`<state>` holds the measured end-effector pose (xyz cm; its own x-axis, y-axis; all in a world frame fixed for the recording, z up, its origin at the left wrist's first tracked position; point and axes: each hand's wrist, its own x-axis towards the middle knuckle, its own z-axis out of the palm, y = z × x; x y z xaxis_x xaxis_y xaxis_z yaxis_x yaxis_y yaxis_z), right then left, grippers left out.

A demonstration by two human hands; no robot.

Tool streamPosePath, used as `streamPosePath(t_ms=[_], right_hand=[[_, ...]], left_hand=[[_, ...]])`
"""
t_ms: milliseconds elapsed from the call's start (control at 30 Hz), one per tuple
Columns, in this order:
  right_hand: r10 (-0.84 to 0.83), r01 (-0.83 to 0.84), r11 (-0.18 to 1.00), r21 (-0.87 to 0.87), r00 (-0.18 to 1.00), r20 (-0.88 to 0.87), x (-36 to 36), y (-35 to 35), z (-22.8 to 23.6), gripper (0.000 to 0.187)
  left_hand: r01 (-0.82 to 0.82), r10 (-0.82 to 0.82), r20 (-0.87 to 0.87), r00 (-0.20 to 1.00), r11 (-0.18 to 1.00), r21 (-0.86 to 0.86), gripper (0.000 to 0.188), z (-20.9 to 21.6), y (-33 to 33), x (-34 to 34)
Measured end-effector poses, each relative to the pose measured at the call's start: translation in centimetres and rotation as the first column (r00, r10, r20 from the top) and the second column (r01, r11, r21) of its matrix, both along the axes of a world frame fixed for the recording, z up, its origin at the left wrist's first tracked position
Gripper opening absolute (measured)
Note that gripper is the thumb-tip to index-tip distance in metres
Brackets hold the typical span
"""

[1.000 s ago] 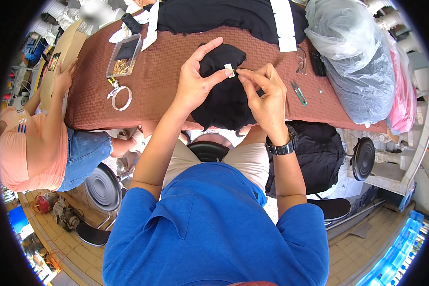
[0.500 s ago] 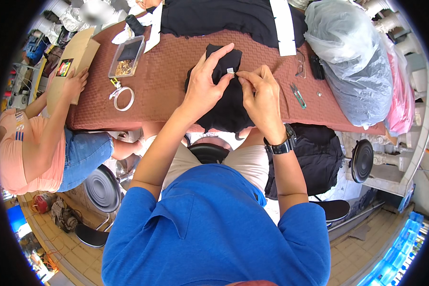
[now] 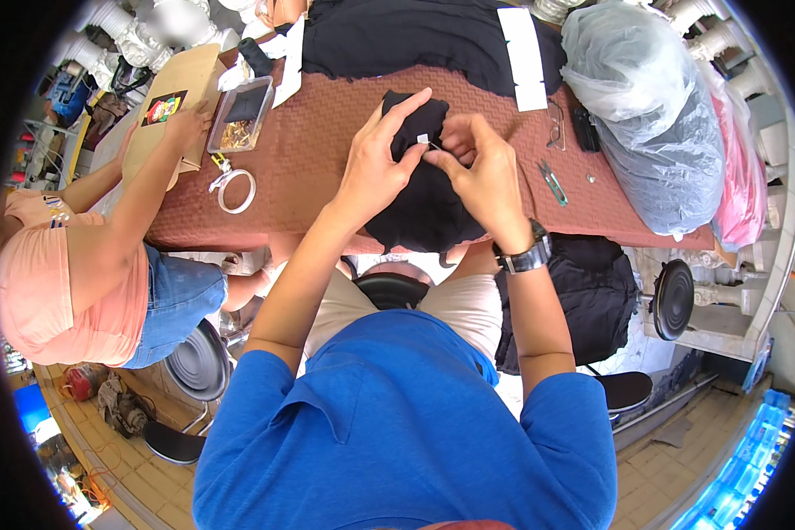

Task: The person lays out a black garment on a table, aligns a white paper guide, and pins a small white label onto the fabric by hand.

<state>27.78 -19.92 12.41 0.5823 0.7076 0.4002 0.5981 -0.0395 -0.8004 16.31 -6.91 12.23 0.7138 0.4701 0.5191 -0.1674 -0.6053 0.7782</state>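
Note:
A piece of black cloth (image 3: 424,216) lies over the table's near edge and hangs toward my lap. My left hand (image 3: 375,163) grips its upper part, the index finger stretched along it and the thumb beside a small white label (image 3: 422,139). Close to that label, my right hand (image 3: 486,172) has its thumb and fingers drawn together. Something thin and pale shows at the right fingertips, too small to make out. A black watch is on my right wrist.
On the brown-covered table (image 3: 300,190) are thread snips (image 3: 552,183), glasses (image 3: 556,125), a clear tub (image 3: 240,115) and a white ring (image 3: 236,191). Plastic-wrapped bundles (image 3: 654,132) stand right. At left, a co-worker's hand (image 3: 188,128) is at a cardboard box (image 3: 163,146).
My right hand has turned slightly and its fingers are more curled, still near the label. The co-worker and the cardboard box have shifted to the right. My left hand keeps its hold.

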Motion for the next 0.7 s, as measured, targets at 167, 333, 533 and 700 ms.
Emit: streamPosePath(t_ms=[167,333,533,700], right_hand=[[0.065,-0.083,0.995,-0.055,0.957,-0.284,6.6,0.9,-1.0,0.089],[0.237,-0.441,0.897,0.025,0.432,-0.87,8.4,4.7,-3.2,0.073],[0.322,-0.518,0.855,-0.009,0.546,-0.773,9.6,5.1,-0.6,0.049],[0.229,-0.391,0.919,-0.053,0.638,-0.736,9.3,6.6,-0.1,0.1]], left_hand=[[0.162,-0.168,-0.051,0.984,0.98,-0.116,0.067,0.1,1.6,-0.2],[0.274,-0.296,-0.062,0.953,0.932,-0.239,0.06,-0.1,3.3,0.4],[0.29,-0.307,-0.083,0.948,0.941,-0.173,0.042,-0.4,5.5,0.6],[0.249,-0.271,-0.123,0.955,0.954,-0.169,0.035,-0.2,6.7,0.9]])
